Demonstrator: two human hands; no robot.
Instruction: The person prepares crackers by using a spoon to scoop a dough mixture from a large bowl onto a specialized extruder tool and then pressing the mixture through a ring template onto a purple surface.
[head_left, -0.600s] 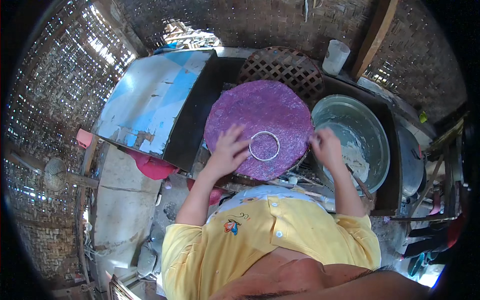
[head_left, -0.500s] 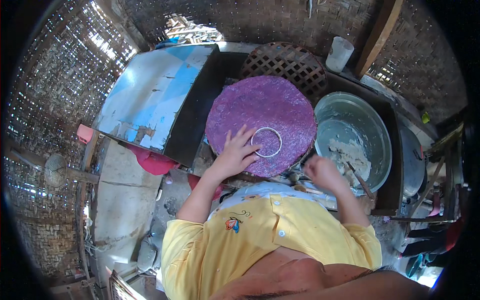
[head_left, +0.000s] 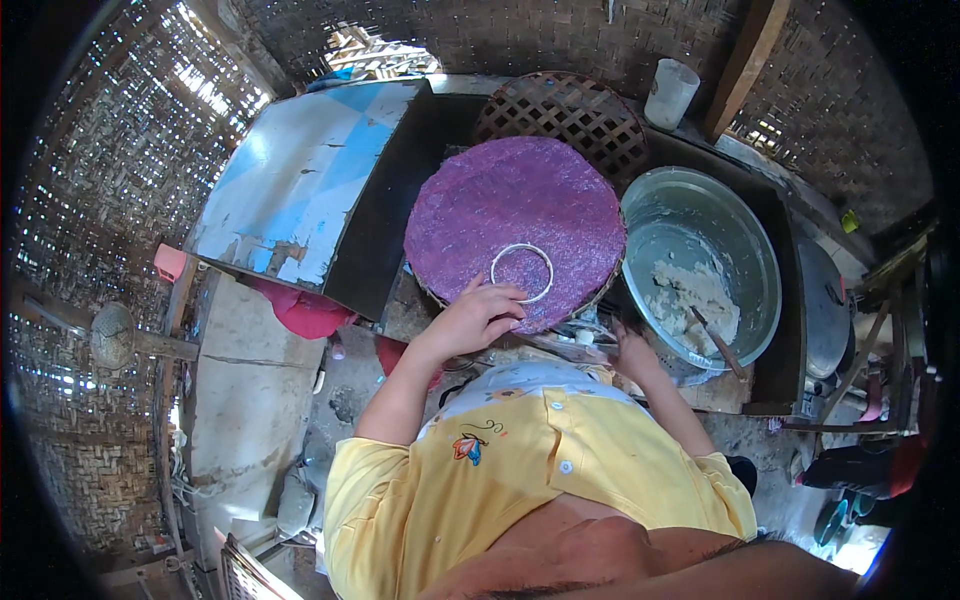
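Observation:
My left hand point(head_left: 475, 318) rests on the near part of a round, flat purple surface point(head_left: 515, 190) with a rough, glossy look. Its fingers are outstretched and touch or lie just over the lower-left rim of a thin whitish ring point(head_left: 550, 268), which lies flat there. Beside the purple round, low on the right, my right hand point(head_left: 635, 355) reaches toward a pile of clear plastic-looking pieces point(head_left: 583, 340). Its fingertips are small and partly lost in the clutter. Right of it a large grey-green basin point(head_left: 650, 195) contains pale, lumpy dough-like paste point(head_left: 700, 295) and a wooden-handled utensil point(head_left: 722, 345).
Behind the purple round leans an open-weave bamboo basket point(head_left: 575, 110). A translucent plastic container point(head_left: 672, 95) stands at the back right. To the left is a box with a peeling blue-white top point(head_left: 310, 170). A large dark metal lid or pan point(head_left: 822, 290) sits beyond the basin.
My right hand has moved down and slightly left, away from the basin's rim toward the plastic pieces. My left hand's fingers have drawn closer together beside the ring. The view has shifted slightly.

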